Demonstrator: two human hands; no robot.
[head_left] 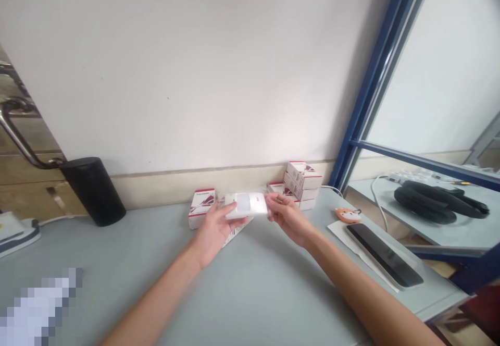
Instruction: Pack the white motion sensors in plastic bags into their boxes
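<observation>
My left hand (213,231) grips a small white device (246,205) with a red mark, which looks wrapped in clear plastic, from below and the left. My right hand (287,215) pinches its right end with fingers closed. Both hands hold it just above the grey table (250,288) near the wall. A white and red box (201,206) stands right behind my left hand. A flat white and red piece (234,234) lies under that hand, mostly hidden.
A stack of white and red boxes (300,183) sits against the wall at the right. A black cylinder (94,189) stands at the left. A dark phone (383,255) on white paper and an orange fox-shaped item (347,214) lie at right. Black headphones (437,202) rest on another table.
</observation>
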